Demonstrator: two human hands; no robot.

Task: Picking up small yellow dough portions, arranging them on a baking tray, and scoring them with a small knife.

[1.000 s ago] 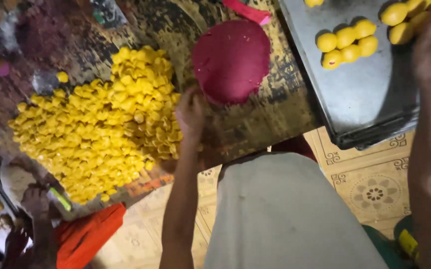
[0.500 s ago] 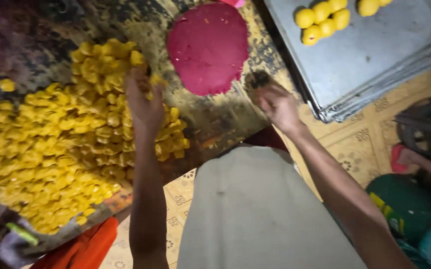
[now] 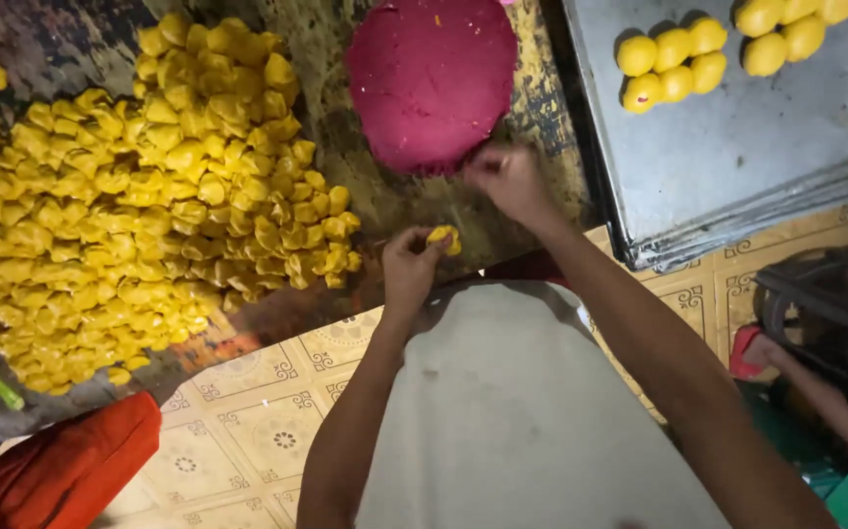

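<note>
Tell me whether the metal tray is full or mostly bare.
Mostly bare. The metal tray holds only two small clusters of yellow balls near its far edge; the rest is grey metal.

I look all over from my far seat and see no packs, labels, signs or screens here.

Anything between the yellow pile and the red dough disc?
Head view: nothing lies there. Between the yellow pile and the red dough disc is only a bare strip of the dark, worn tabletop.
</note>
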